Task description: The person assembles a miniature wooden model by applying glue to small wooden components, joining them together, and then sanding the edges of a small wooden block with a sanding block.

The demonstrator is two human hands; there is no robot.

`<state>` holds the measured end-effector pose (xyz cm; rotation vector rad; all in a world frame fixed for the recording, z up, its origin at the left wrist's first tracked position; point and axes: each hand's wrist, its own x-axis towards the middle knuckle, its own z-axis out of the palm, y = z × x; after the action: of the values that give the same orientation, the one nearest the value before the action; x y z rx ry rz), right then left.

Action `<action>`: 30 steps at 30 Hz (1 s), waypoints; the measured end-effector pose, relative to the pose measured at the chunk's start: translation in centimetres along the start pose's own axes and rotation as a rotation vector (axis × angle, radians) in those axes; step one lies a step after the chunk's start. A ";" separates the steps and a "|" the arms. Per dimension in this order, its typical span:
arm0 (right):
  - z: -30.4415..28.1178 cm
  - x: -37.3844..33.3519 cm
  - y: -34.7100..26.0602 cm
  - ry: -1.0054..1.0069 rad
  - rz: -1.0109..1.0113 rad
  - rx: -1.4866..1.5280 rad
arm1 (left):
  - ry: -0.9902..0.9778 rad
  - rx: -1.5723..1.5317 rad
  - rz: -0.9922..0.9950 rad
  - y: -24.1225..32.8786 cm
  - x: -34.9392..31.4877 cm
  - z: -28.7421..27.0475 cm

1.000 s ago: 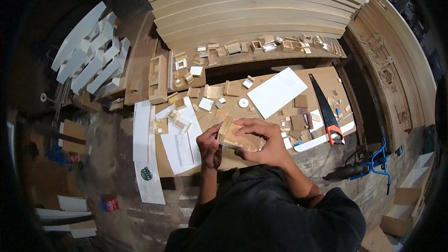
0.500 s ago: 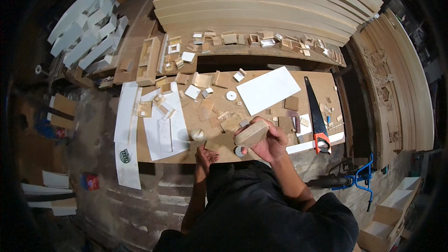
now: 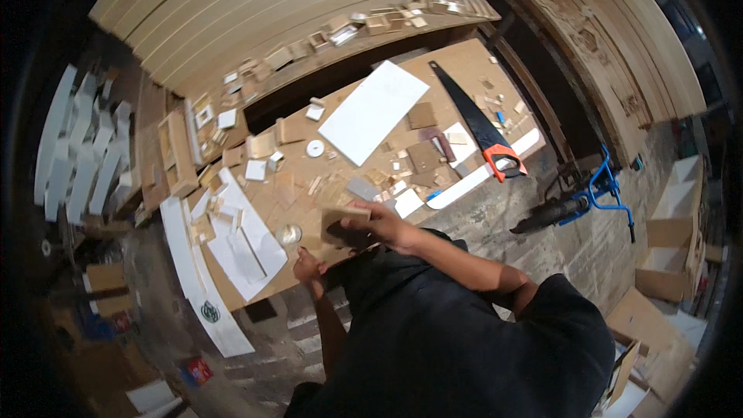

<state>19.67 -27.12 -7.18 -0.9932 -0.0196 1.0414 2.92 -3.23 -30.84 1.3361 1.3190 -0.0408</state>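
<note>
Your right hand [image 3: 385,226] is closed around a small wooden block [image 3: 343,220], fingers wrapped over its top and far end, holding it just above the near edge of the workboard [image 3: 340,186]. Your left hand [image 3: 308,266] sits lower, at the board's near edge, fingers curled; whether it grips anything you cannot tell from here, since the hand is small and partly in shadow. Just beside it, on the board, lies a small round shiny lid or tape roll [image 3: 289,234].

To the left of your hands, white paper sheets [image 3: 246,244] lie on the board, and a long white strip [image 3: 197,279] hangs past its edge. Small wood offcuts [image 3: 387,178] are scattered across the middle of the board. Farther off lies a large white panel [image 3: 374,111], with a small white disc [image 3: 315,149] near its left corner. To the right, a black-bladed hand saw with an orange handle [image 3: 481,125] lies diagonally. Down on the floor at the right stands a blue-framed tool [image 3: 582,195]. Long curved wooden boards [image 3: 271,0] are stacked behind the bench.
</note>
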 end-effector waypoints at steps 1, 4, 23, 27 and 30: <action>-0.6 0.0 0.6 0.044 0.026 -0.021 | 0.049 0.236 0.029 1.1 -0.8 0.0; -4.1 1.8 5.2 0.076 -0.135 -0.323 | 0.002 0.334 0.339 5.2 -6.0 0.4; -32.5 3.7 -0.3 1.229 -0.333 -1.164 | -0.961 -0.636 -0.033 19.3 -15.8 9.8; -33.3 4.8 0.3 1.175 -0.075 -1.316 | -1.186 -0.734 0.006 21.4 -17.6 9.7; -33.7 4.9 0.4 1.236 -0.187 -1.274 | -1.289 -0.787 0.025 23.2 -19.0 9.4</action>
<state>37.15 -46.33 -29.24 -2.5956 0.2647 -0.0335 17.81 -13.89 -5.25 0.4108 0.1350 -0.2820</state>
